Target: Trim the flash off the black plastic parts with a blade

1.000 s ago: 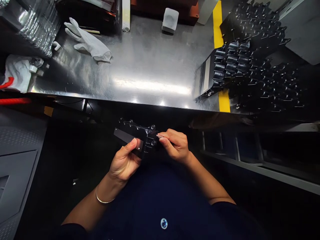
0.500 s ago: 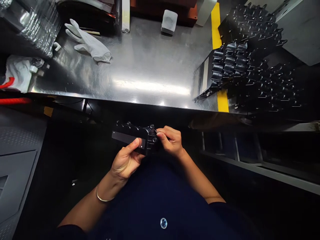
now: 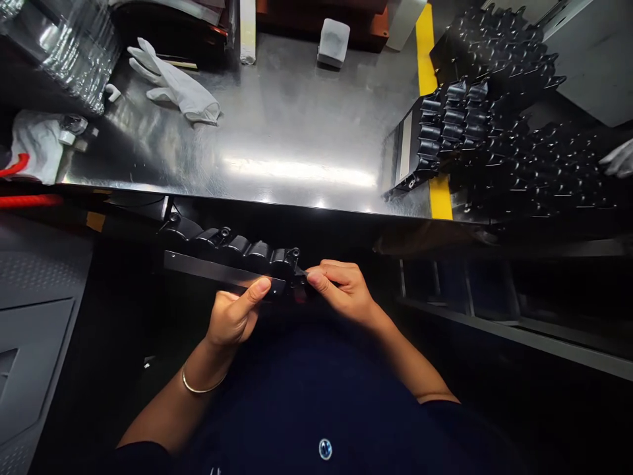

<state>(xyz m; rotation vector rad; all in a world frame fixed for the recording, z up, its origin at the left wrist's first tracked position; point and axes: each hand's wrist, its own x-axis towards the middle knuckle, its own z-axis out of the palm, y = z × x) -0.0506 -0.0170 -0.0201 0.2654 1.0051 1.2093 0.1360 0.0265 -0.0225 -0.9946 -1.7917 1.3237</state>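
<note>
My left hand (image 3: 236, 313) is closed on a long black moulded part (image 3: 237, 249), held in front of my body below the bench edge. Its thumb presses on the flat strip (image 3: 212, 268) along the part's near side. A row of rounded humps and small screw lugs runs along the far side. At the part's right end, my right hand (image 3: 342, 285) pinches a thin, pointed sliver (image 3: 301, 271) between thumb and forefinger. The sliver's tip reaches the end of the part; too little of it shows to tell its kind.
Similar black parts (image 3: 455, 125) are stacked at the right of the metal bench (image 3: 297, 132), over yellow tape (image 3: 440, 198). A white glove (image 3: 178, 89) and a pale block (image 3: 333, 43) lie on the bench. Something white and glove-like (image 3: 619, 159) shows at the right edge.
The black part has turned, so more of its length shows toward the left. My left hand has shifted left and my right hand slightly down. The white glove-like shape has appeared at the right edge.
</note>
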